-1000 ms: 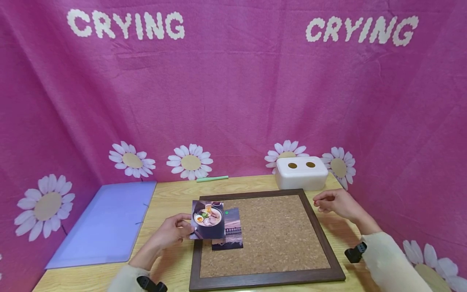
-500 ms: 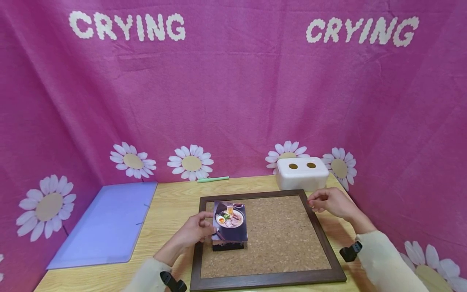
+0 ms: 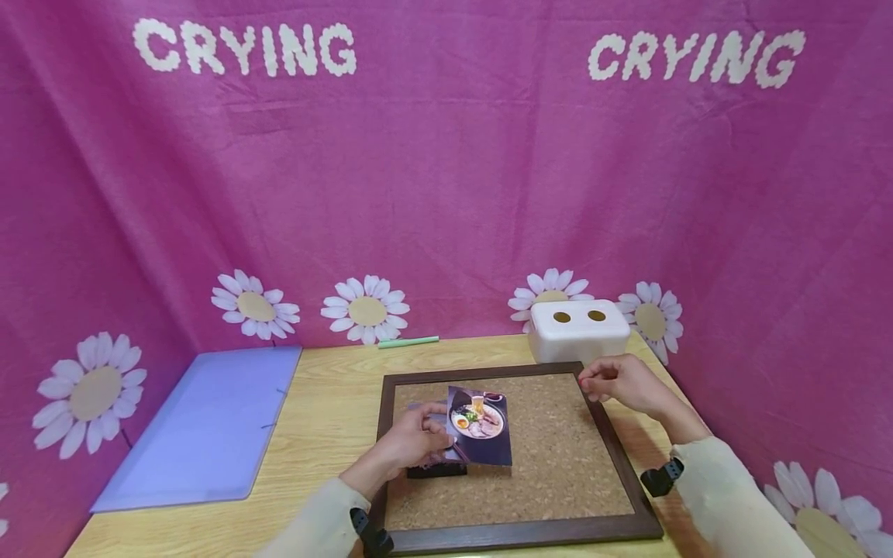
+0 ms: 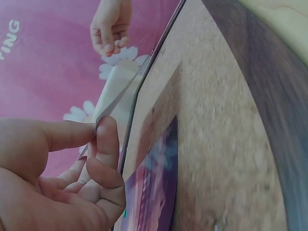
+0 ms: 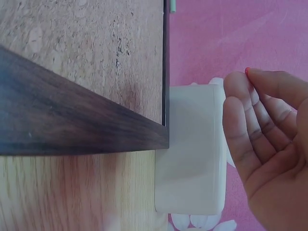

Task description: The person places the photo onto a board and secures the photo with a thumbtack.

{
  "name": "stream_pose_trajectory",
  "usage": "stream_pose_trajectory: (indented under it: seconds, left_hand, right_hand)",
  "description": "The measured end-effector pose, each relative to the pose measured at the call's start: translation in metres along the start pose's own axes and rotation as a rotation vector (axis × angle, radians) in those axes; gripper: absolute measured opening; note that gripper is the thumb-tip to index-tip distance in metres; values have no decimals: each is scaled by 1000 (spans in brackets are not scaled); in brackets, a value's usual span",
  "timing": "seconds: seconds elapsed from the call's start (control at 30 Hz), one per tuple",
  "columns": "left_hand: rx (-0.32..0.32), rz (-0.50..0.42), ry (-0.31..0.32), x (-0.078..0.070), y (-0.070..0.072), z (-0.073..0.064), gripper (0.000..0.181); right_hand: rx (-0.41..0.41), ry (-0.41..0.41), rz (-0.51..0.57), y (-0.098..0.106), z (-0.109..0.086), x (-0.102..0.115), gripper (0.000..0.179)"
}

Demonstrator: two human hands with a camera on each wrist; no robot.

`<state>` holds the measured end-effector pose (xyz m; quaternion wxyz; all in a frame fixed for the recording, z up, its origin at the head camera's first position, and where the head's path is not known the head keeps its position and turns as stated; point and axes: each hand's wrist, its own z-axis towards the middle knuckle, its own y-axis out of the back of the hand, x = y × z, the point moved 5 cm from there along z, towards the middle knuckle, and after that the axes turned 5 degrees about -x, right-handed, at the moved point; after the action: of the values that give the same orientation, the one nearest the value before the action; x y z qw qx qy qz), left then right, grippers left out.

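Observation:
My left hand [image 3: 412,443] pinches a photo of a ramen bowl [image 3: 480,425] by its left edge, thumb against the fingers, and holds it above the corkboard [image 3: 558,465]. In the left wrist view that photo [image 4: 115,103] shows edge-on, raised off the cork. Under it lies a second photo, a purple sunset scene [image 4: 156,192], with a green thumbtack [image 4: 124,213] at its edge; the hand and ramen photo hide most of it in the head view. My right hand [image 3: 624,385] is over the board's far right corner, a small red thumbtack [image 5: 247,70] pinched between thumb and fingertip.
A white box with two round holes [image 3: 579,337] stands behind the board's far right corner. A green pen [image 3: 408,342] lies at the table's back edge. On the left is a translucent blue folder [image 3: 202,426]. A pink curtain [image 3: 446,194] surrounds the table.
My left hand has carried the ramen photo rightward, from the board's left edge past the sunset photo toward the middle. My right hand has moved left to the board's corner, still pinching the thumbtack.

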<state>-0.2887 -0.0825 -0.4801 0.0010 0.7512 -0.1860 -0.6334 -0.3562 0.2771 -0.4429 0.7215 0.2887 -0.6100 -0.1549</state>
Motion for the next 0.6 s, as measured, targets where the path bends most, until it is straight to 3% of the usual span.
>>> stream_pose_trajectory:
  seconds: [0.3,0.6]
  left_hand:
    - [-4,16,-30,0,-20,12,48]
    - [1,3,-14,-6,-38,21,49]
  right_hand:
    - [8,8,0,-3,2,4,18]
    - [11,-7,10,-8,5,4,18]
